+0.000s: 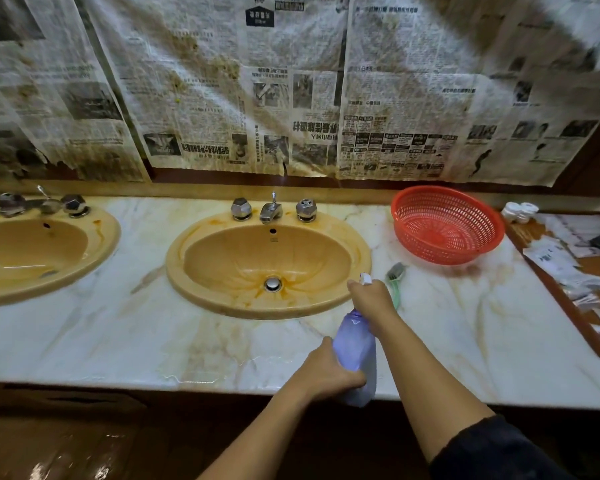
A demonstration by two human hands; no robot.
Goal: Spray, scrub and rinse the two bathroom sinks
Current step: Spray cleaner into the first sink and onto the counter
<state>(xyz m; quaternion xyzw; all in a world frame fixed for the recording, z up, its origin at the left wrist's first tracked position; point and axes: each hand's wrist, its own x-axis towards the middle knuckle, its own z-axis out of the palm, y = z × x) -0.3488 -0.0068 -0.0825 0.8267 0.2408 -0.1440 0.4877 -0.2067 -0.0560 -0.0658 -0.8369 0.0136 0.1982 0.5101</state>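
Here, L hand (329, 372) grip closed on spray bottle (355, 358) body; R hand (371, 296) grip closed on its head, w/ nozzle toward right sink (269, 263).

Two bare forearms in my view, coming up from the bottom edge. Left hand (329, 372) and right hand (371, 294) both uncovered, fingers bare as far as I can see. Left arm bare right down to the frame edge. Right arm carries a dark, black-looking sleeve (492, 452) ending above the elbow, fabric loose and plain.
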